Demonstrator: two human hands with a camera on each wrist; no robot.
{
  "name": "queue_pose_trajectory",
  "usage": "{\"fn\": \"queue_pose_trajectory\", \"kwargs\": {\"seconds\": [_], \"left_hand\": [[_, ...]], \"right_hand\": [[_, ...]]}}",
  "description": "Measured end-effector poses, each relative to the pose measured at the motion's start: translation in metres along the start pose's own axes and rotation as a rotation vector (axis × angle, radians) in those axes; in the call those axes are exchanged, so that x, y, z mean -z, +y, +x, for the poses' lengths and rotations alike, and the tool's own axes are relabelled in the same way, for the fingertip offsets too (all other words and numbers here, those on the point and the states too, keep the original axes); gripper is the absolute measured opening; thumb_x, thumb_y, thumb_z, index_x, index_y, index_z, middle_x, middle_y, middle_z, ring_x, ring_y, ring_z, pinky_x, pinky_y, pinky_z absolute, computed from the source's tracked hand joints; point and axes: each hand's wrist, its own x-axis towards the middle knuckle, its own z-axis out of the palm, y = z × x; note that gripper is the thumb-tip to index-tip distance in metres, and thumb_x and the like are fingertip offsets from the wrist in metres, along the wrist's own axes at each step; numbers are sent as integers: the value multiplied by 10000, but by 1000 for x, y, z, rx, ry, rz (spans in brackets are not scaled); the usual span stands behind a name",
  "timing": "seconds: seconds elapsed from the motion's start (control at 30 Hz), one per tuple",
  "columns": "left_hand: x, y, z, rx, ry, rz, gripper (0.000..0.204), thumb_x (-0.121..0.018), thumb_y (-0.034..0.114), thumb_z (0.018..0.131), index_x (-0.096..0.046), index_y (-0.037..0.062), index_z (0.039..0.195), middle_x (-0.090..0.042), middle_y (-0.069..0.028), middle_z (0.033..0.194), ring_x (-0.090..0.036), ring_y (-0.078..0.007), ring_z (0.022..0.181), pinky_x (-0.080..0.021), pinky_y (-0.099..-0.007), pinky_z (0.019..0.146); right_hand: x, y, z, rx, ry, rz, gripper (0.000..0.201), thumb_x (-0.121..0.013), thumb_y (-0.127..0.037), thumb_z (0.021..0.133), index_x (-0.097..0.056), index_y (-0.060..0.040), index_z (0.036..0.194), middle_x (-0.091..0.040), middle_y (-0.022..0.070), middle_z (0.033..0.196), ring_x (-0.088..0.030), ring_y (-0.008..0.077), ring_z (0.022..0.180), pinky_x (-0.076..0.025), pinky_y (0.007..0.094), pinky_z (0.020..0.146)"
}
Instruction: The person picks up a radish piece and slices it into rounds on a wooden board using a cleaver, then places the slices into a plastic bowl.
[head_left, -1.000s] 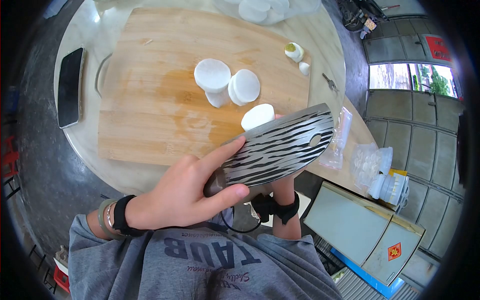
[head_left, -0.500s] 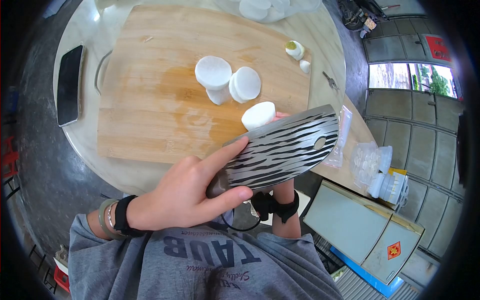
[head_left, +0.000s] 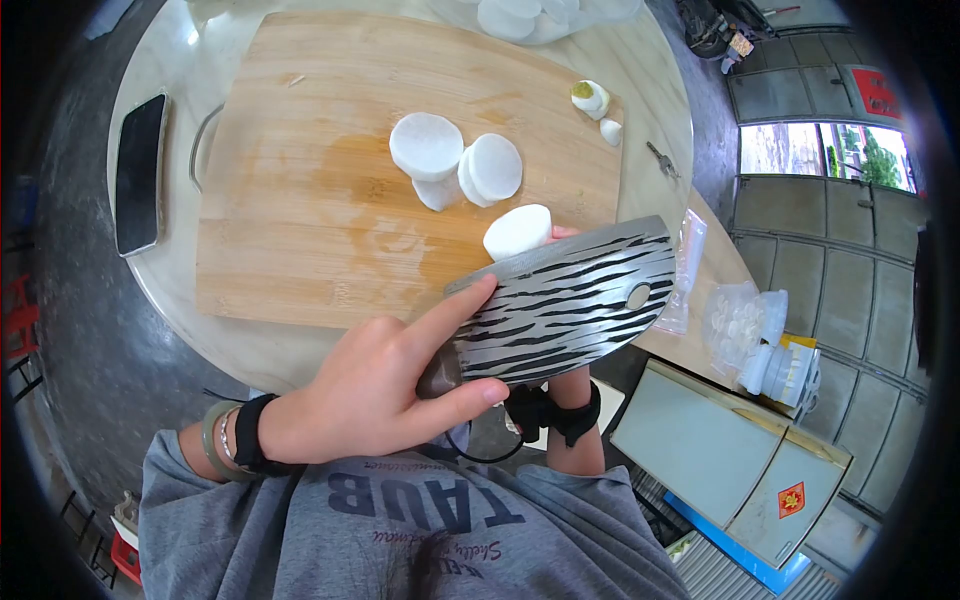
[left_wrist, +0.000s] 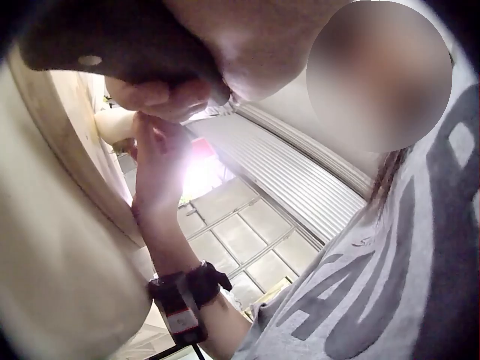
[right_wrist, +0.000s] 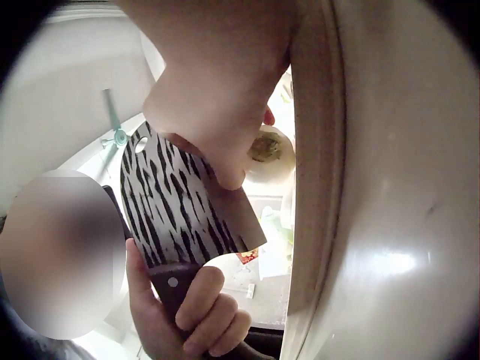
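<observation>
The left hand (head_left: 370,395) grips the handle of a zebra-striped cleaver (head_left: 565,300), its index finger lying along the blade near the upper edge. In the right wrist view, the left hand's fingers (right_wrist: 214,315) curl round the dark handle. Beyond the blade, the right hand (head_left: 563,232) holds a white radish piece (head_left: 517,232) on the wooden board (head_left: 300,180); the blade hides most of this hand. The right wrist view shows the radish's greenish end (right_wrist: 266,147) beside the right hand (right_wrist: 217,112). Several round white slices (head_left: 426,146) lie beyond the piece.
Small radish ends (head_left: 590,98) sit at the board's right corner, near keys (head_left: 661,160) on the round table. A phone (head_left: 140,175) lies left of the board's metal handle. At the far edge is a clear container of slices (head_left: 510,18).
The cleaver has shifted slightly right and down, and its blade shows a little more of its striped face. The radish piece and the slices have barely moved.
</observation>
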Motion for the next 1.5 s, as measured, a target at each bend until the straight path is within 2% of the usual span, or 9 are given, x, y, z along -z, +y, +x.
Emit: {"fn": "queue_pose_trajectory", "kwargs": {"seconds": [0.27,0.37,0.57,0.67,0.77,0.87,1.17,1.33,1.5], "left_hand": [[3,4,-1,79,-85,46,715,-638,308,833,-337,-2,1402,-636,-209,782,-620,-298,557,-462,-317,558],[-5,-5,0,-38,15,45,749,-653,396,825,-378,-68,1343,-553,-156,527,-585,-328,474,-450,-382,466],[-4,-9,1,-91,22,121,766,-643,432,829,-374,-61,1350,-546,-150,516,-578,-331,468,-450,-392,469],[3,-4,-1,17,-72,123,758,-629,408,845,-325,1,1408,-643,-240,912,-642,-373,667,-494,-349,627],[5,-3,-1,50,-86,114,768,-621,440,846,-329,6,1409,-644,-233,901,-635,-371,647,-489,-349,612],[0,-12,-1,-55,10,126,774,-636,465,827,-368,-5,1380,-540,-161,522,-566,-352,478,-445,-408,479],[5,-16,-7,-28,-3,115,773,-648,462,820,-374,10,1383,-543,-157,540,-565,-358,495,-435,-407,488],[10,-23,-19,-23,15,107,768,-667,433,808,-377,15,1384,-587,-183,640,-579,-379,564,-449,-399,534],[26,-14,-25,173,-134,120,811,-539,551,860,-336,-20,1398,-607,-238,1144,-631,-388,970,-478,-335,843]], "right_hand": [[-1,-7,0,-2,-39,-196,785,-291,-725,871,-471,-34,1196,-529,85,1158,-510,181,1077,-420,343,953],[-1,-8,-1,-17,-36,-97,803,-280,-735,862,-465,-32,1202,-529,89,1158,-514,186,1080,-424,354,953],[1,-6,-1,-29,-44,1,792,-278,-722,868,-463,-29,1203,-519,88,1169,-512,189,1090,-431,360,951],[-1,-9,-2,-15,-81,55,736,-315,-676,884,-459,-29,1204,-510,83,1175,-509,185,1088,-437,353,943],[0,-7,-1,-11,-77,-99,655,-378,-604,899,-451,-32,1209,-505,77,1174,-509,183,1085,-443,345,938],[6,1,-3,-12,-67,-28,589,-433,-541,907,-447,-37,1211,-507,71,1166,-506,182,1095,-439,344,945],[17,22,-10,65,84,-12,552,-609,-414,859,-499,30,1168,-573,137,1112,-584,232,990,-495,357,835],[17,21,1,463,135,-424,445,-658,-348,819,-596,65,972,-601,169,957,-592,276,816,-487,354,696],[-4,-18,6,688,92,-761,306,-711,-237,745,-659,56,819,-588,179,902,-564,311,746,-470,354,624]]}}
